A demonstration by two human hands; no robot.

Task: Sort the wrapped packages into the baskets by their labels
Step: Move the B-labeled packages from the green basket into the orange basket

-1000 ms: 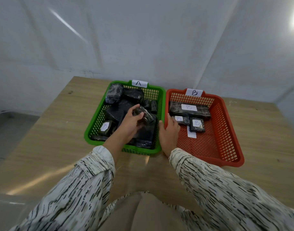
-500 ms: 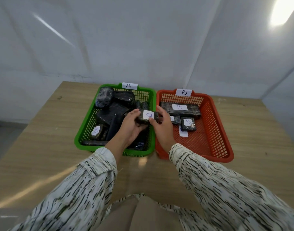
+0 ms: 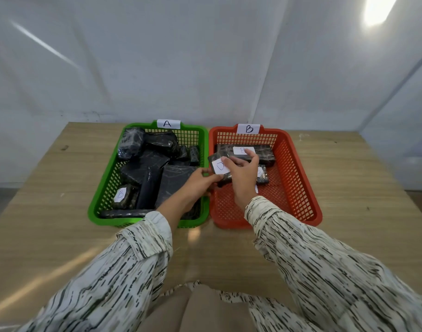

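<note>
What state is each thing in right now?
Green basket, tagged A: crowded with dark packages, one labelled B.
Red basket, tagged B: a few packages, mostly bare floor.
Held package: over the red basket's left edge, label up.
Left hand: gripping it.
Right hand: gripping it.

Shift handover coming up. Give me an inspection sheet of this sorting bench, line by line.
Surface: wooden table, bare around the baskets.
Job's things: green basket tagged A, piled with black packages, one labelled B; orange basket tagged B, a few labelled packages.
Clutter: nothing seen.
Grips: right hand holds a labelled package over the orange basket's left edge; left hand touches its near end.
Cables: nothing seen.
Surroundings: white sheeting behind, light glare top right.
</note>
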